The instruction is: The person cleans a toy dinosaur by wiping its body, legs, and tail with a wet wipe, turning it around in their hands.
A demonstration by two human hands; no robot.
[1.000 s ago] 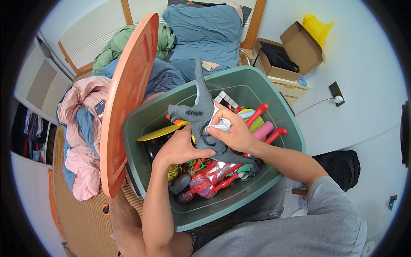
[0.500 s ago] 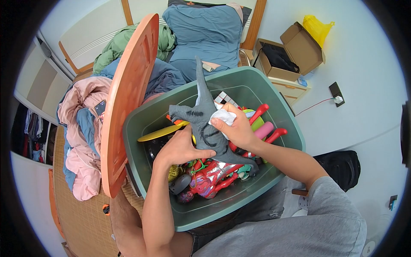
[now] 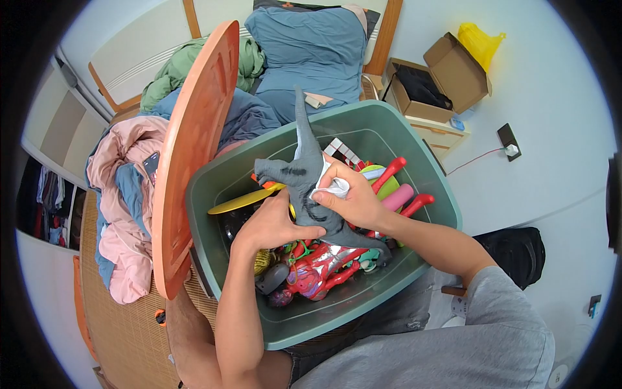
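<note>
A grey toy dinosaur (image 3: 303, 133) with dark stripes is held over a green storage bin (image 3: 447, 194), its tail pointing up toward the bed. My left hand (image 3: 275, 223) grips the dinosaur's body, thumb across its striped side and the other fingers hidden behind it. A crumpled white tissue (image 3: 337, 187) is pinched in my right hand (image 3: 350, 194) and pressed against the dinosaur's body. Below lie a red and silver toy figure (image 3: 317, 266), a yellow toy piece (image 3: 240, 202) and a pink cylinder (image 3: 398, 197).
The bin's orange lid (image 3: 194, 155) stands upright at its left side. Bedding (image 3: 311, 52) and a pink blanket (image 3: 133, 266) lie on the bed. An open cardboard box (image 3: 414, 104) sits on a nightstand at the right. A black bag (image 3: 515, 256) rests by the wall.
My right hand has shifted slightly up along the dinosaur's body, and its fingers have curled further over the tissue. The left hand and the dinosaur stay almost still.
</note>
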